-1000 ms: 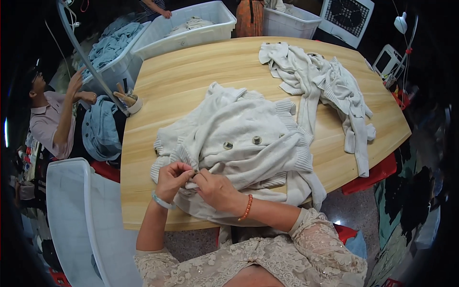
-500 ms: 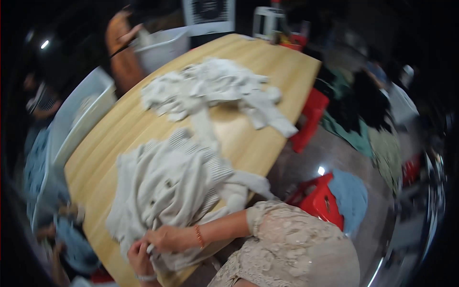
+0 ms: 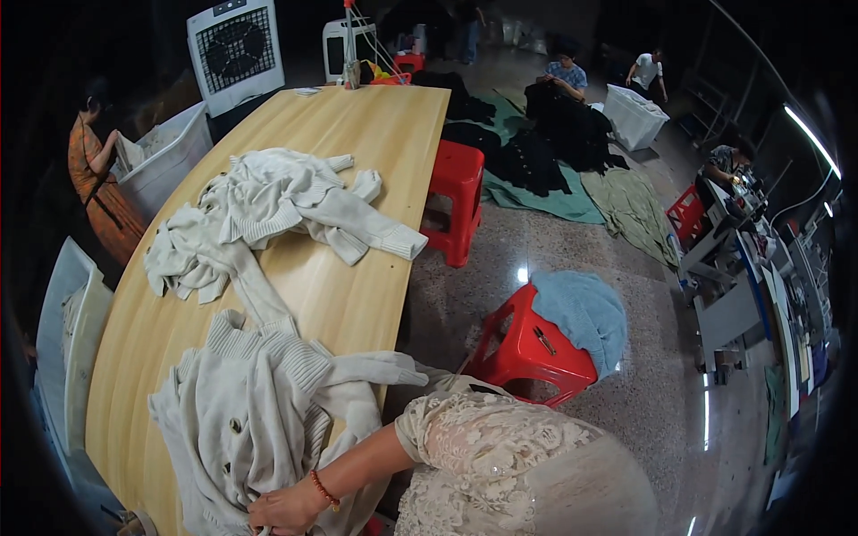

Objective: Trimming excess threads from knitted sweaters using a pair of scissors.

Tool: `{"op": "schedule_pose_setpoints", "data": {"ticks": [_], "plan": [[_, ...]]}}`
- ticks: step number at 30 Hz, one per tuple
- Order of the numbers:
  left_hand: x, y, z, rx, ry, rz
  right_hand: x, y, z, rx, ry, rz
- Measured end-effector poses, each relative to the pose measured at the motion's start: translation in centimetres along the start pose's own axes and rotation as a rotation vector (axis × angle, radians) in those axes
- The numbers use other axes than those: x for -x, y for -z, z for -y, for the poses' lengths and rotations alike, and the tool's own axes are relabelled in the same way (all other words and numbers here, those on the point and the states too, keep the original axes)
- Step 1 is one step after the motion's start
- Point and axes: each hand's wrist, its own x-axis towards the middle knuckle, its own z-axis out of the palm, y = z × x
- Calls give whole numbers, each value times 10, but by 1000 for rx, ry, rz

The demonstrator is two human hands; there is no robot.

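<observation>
Red stools stand near the wooden table; right hand closed on cream cardigan (left: can't tell).

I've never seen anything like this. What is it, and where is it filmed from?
No robot here: this is handwork with bare hands. A wide fisheye camera worn on the head looks down, so straight edges bend. On the wood-coloured table lie pale knits: a nearer garment with dark buttons and a farther heap. The right hand, with an orange bracelet at the wrist, touches the nearer garment at the picture's lower edge; whether its grip is closed on the cloth is hard to tell. The left hand is out of view.
</observation>
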Motion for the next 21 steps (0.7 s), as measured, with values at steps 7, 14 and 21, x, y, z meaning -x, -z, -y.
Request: {"op": "schedule_pose_setpoints", "data": {"ticks": [7,14,21], "plan": [[-8,2,18,-225,70,-79,4,-24,-4,-35,4,-155],[-1,-23,-21,-65,-155,-119,15,30,34,69,-182,30],[19,23,-13,-486,-164,-456,32,46,49,424,-83,29]]}}
